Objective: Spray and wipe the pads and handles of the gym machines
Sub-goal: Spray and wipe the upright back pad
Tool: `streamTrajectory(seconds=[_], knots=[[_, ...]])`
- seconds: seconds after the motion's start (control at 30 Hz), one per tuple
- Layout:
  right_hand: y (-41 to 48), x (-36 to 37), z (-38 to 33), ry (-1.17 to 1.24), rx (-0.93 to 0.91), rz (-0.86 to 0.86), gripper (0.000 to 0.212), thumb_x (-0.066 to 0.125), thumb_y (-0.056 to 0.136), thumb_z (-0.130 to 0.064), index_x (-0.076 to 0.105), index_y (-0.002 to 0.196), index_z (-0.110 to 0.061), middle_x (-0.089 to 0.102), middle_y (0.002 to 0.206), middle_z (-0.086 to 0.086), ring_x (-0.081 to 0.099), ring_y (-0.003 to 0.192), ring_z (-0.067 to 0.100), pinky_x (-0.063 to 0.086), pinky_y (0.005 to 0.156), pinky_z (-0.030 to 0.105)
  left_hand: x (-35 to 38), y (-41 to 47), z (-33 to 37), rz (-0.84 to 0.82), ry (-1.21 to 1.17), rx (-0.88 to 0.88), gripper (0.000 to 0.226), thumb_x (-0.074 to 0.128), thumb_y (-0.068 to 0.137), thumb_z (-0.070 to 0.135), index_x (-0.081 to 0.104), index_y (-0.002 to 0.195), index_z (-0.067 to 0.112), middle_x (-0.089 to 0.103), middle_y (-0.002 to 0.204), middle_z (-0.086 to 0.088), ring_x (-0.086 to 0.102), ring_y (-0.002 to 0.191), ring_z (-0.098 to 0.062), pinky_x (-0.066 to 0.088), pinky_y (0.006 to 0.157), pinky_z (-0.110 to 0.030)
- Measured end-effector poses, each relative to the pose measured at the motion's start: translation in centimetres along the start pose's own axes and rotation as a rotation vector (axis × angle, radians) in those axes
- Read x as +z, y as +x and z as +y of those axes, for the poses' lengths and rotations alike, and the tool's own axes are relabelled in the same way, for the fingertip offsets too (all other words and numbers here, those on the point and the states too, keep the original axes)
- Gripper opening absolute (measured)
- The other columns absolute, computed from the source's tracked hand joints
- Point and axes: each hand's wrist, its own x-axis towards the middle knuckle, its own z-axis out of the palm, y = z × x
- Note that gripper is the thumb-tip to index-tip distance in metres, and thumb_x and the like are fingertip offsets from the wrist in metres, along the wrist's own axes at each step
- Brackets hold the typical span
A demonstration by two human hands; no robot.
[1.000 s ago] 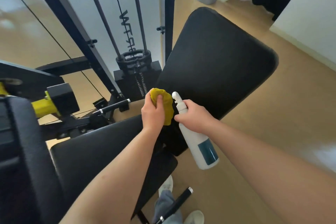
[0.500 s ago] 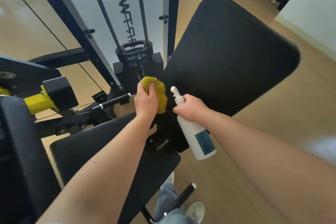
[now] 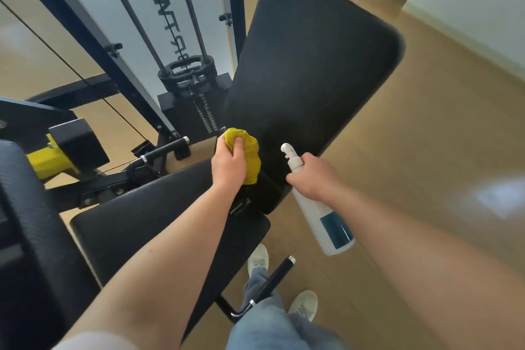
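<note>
A large black back pad (image 3: 306, 71) slopes away from me in the middle of the view. Below it lies the black seat pad (image 3: 153, 224). My left hand (image 3: 228, 165) grips a bunched yellow cloth (image 3: 250, 150) at the lower left edge of the back pad, where the two pads meet. My right hand (image 3: 315, 176) holds a white spray bottle (image 3: 321, 213) with a teal label by its neck, nozzle pointing up and left, just right of the cloth. A black handle with a chrome tip (image 3: 272, 281) sticks out beneath the seat.
The machine's black frame, cables and weight stack (image 3: 187, 82) stand behind the pads on the left. A yellow and black lever (image 3: 62, 150) and another black pad (image 3: 28, 236) fill the left edge. Wooden floor (image 3: 426, 150) spreads to the right; my feet (image 3: 301, 304) are below.
The view has shifted closer to the bench, so the back pad looks larger. Both hands stay at the pad joint, with the bottle now a little farther right of the cloth.
</note>
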Motion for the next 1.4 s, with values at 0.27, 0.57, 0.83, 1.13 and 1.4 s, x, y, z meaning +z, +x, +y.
streamTrajectory(seconds=[0.27,0.57,0.83,1.13,1.4], knots=[[-1.2,1.9,3.2,-0.055,-0.006,-0.041,0.033,0.065,0.094,-0.035,0.056,0.121,-0.019,0.063,0.107,0.006,0.062,0.087,0.023,0.048,0.068,0.035,1.1,-2.0,-1.7,-0.035,-0.021,-0.044,0.039,0.041,0.108,0.046,0.046,0.144,0.030,0.057,0.122,0.008,0.056,0.110,-0.017,0.045,0.088,-0.034],[0.6,4.9,0.6,-0.091,-0.019,-0.135,0.038,0.067,0.095,-0.034,0.053,0.126,-0.017,0.061,0.112,0.005,0.062,0.093,0.022,0.049,0.073,0.035,-1.0,0.5,-3.4,0.063,-0.069,-0.132,0.042,0.040,0.108,0.046,0.045,0.146,0.027,0.054,0.127,0.007,0.051,0.112,-0.016,0.040,0.091,-0.036],[3.9,6.2,-4.3,-0.075,-0.033,-0.134,0.030,0.067,0.090,-0.036,0.055,0.113,-0.021,0.062,0.101,0.002,0.060,0.085,0.021,0.047,0.068,0.036,-2.6,3.4,-4.5,0.090,-0.131,-0.172,0.044,0.040,0.108,0.046,0.042,0.148,0.027,0.051,0.129,0.008,0.049,0.114,-0.015,0.042,0.095,-0.038],[7.8,5.9,-9.4,-0.028,-0.096,-0.159,0.039,0.068,0.091,-0.035,0.054,0.124,-0.019,0.060,0.103,0.002,0.059,0.085,0.018,0.047,0.067,0.035,-4.0,7.5,-4.3,0.093,-0.119,-0.172,0.042,0.038,0.109,0.045,0.041,0.146,0.027,0.049,0.127,0.006,0.046,0.113,-0.015,0.039,0.095,-0.038],[9.4,5.8,-12.0,0.014,-0.125,-0.128,0.047,0.068,0.092,-0.037,0.048,0.132,-0.022,0.061,0.110,0.003,0.063,0.094,0.022,0.055,0.077,0.040,-5.7,9.1,-4.0,0.081,-0.138,-0.092,0.046,0.036,0.109,0.046,0.037,0.151,0.027,0.049,0.133,0.008,0.047,0.119,-0.014,0.040,0.102,-0.039]])
